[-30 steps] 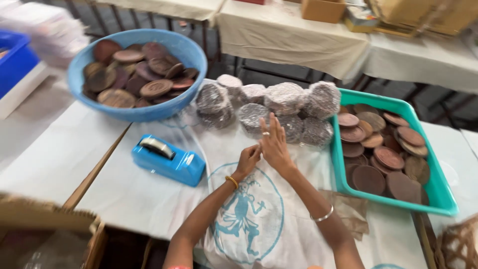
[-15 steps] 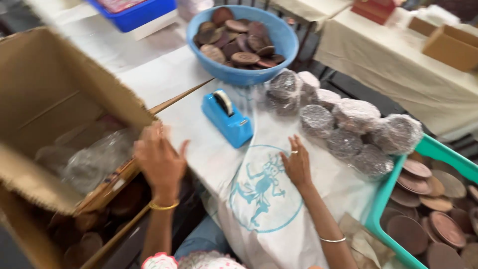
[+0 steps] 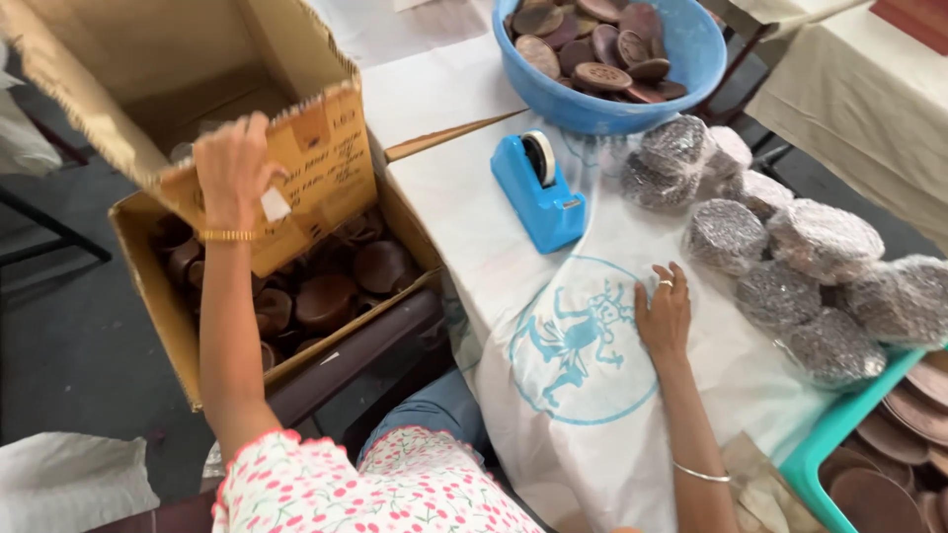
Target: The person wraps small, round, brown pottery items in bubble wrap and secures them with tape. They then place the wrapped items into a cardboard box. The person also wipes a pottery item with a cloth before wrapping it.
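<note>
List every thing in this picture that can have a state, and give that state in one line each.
cardboard box: open, holds brown cups
box flap: held up by left hand
right hand: flat on white cloth
tape dispenser: upright, untouched
blue bowl: full of brown discs
wrapped stacks: sealed in clear film
green tray: holds loose discs

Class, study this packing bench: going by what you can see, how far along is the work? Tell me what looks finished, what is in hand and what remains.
Done: several wrapped bundles lie on the white cloth. In hand: the left hand grips a flap of the cardboard box, which holds brown cups; the right hand rests flat on the cloth. Left: loose brown discs fill the blue bowl and green tray, unwrapped.
</note>
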